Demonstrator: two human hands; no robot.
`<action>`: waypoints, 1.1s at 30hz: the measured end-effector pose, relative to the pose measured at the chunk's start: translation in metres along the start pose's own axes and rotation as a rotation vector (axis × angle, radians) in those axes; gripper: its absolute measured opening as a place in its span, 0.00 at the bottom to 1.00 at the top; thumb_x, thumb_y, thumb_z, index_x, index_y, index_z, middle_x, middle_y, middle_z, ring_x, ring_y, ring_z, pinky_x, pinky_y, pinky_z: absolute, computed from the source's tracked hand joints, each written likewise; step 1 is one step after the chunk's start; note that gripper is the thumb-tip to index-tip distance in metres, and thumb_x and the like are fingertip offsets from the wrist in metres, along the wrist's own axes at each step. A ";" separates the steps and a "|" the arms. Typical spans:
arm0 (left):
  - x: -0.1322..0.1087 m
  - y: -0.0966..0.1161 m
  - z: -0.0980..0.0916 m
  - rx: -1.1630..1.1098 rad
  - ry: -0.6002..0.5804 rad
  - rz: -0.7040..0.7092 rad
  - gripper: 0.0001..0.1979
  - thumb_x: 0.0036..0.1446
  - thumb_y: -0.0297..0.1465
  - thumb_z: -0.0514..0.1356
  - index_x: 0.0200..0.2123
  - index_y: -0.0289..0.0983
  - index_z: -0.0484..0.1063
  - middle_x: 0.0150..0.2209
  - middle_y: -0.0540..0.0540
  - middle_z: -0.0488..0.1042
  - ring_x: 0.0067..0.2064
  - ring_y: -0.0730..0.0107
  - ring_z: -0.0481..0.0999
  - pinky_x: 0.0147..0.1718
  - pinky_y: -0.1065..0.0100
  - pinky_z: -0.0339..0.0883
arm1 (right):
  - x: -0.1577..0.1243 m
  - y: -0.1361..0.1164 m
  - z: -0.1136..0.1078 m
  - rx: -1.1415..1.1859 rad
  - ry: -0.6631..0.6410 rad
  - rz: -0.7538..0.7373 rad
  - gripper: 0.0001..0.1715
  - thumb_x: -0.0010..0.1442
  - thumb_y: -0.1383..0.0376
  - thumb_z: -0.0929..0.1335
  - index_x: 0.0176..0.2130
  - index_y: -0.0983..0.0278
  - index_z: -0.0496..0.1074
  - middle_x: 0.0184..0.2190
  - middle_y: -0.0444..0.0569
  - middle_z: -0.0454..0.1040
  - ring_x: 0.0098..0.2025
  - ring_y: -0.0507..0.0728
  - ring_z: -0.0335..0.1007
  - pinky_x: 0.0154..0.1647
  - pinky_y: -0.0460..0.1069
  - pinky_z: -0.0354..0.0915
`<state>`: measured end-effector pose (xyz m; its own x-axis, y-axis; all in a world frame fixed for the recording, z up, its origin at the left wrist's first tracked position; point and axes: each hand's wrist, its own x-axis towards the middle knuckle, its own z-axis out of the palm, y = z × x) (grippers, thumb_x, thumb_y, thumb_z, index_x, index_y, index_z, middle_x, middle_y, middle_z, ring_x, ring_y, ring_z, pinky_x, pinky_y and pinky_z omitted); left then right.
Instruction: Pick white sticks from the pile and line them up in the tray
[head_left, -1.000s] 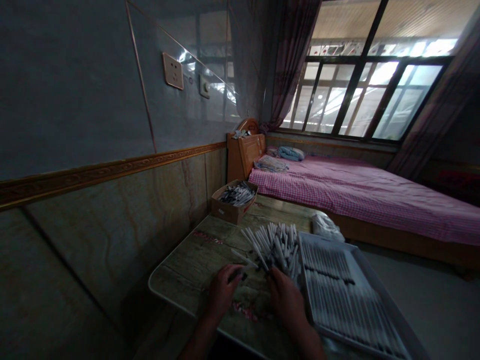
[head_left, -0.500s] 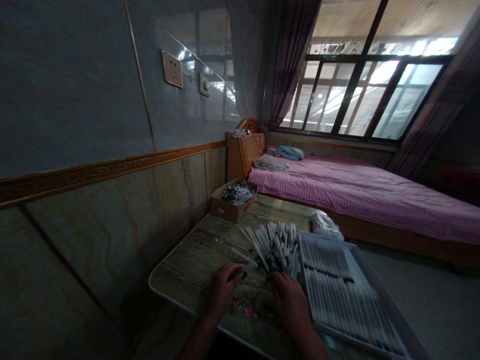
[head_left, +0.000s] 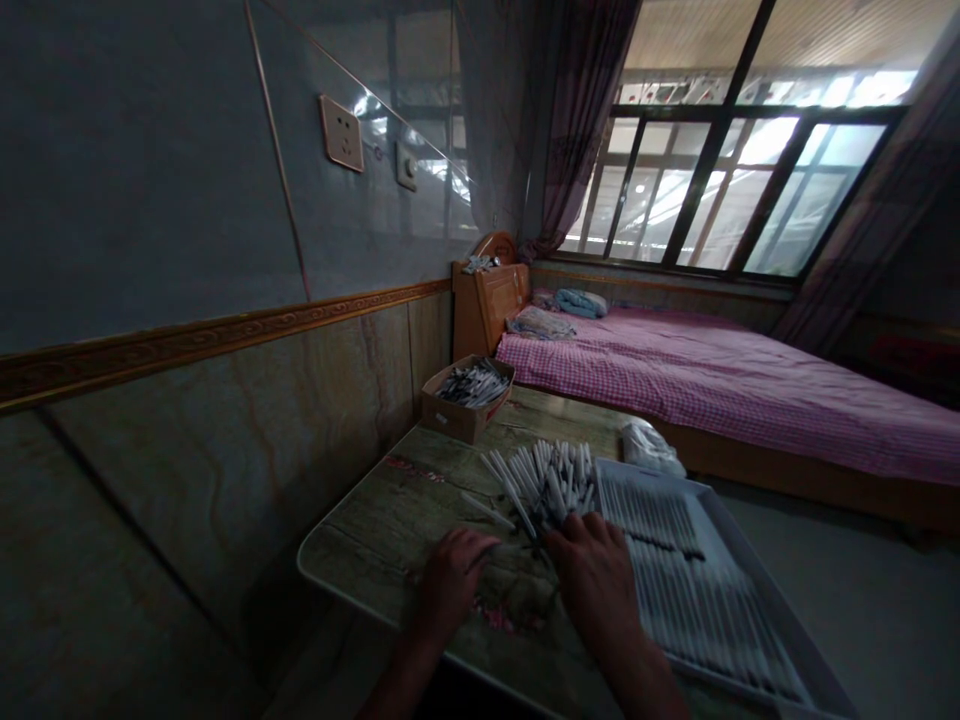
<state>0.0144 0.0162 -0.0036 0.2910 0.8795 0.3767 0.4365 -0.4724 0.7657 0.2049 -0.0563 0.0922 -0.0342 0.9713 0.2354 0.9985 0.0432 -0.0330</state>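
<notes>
Tiled wall (head_left: 150, 170) and pink-checked bed (head_left: 675, 360) surround the wood-patterned table (head_left: 375, 520) where we sit. At its right we have a shallow tray (head_left: 757, 575) of pen-like tubes in rows, at its far left an open cardboard box (head_left: 450, 418). Just ahead of our right hand (head_left: 592, 565), the nearer one, lies the heap of white tubes (head_left: 540, 478), long axes mostly fanning away from us. Its fingers curl at the heap's near edge, grasp hidden; our left hand (head_left: 454, 575) bunches its fingertips beside a blurred pale piece, whether pinching it we cannot tell. Half a second ago our right hand sat farther back
</notes>
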 end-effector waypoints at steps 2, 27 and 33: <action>-0.001 -0.001 0.001 -0.043 -0.009 0.019 0.14 0.54 0.26 0.60 0.39 0.45 0.81 0.39 0.46 0.83 0.44 0.59 0.79 0.47 0.59 0.72 | 0.005 -0.003 -0.002 0.024 -0.008 -0.054 0.11 0.62 0.68 0.68 0.39 0.54 0.79 0.39 0.50 0.76 0.46 0.63 0.66 0.46 0.56 0.57; 0.008 -0.013 -0.006 -0.375 0.360 -0.341 0.17 0.53 0.43 0.58 0.38 0.38 0.77 0.38 0.42 0.83 0.43 0.56 0.82 0.45 0.58 0.74 | 0.041 -0.072 0.090 0.253 -0.051 -0.129 0.16 0.65 0.68 0.65 0.49 0.55 0.76 0.44 0.48 0.75 0.48 0.57 0.69 0.48 0.48 0.63; 0.006 -0.012 -0.002 -0.386 0.253 -0.343 0.15 0.54 0.40 0.58 0.40 0.39 0.78 0.39 0.43 0.84 0.41 0.59 0.82 0.43 0.60 0.75 | 0.037 -0.046 0.089 0.146 -0.045 -0.052 0.10 0.64 0.70 0.65 0.40 0.60 0.76 0.42 0.50 0.75 0.47 0.60 0.69 0.49 0.51 0.63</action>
<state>0.0095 0.0269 -0.0093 -0.0456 0.9877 0.1493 0.1140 -0.1433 0.9831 0.1535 -0.0012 0.0164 -0.0911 0.9762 0.1966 0.9788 0.1242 -0.1631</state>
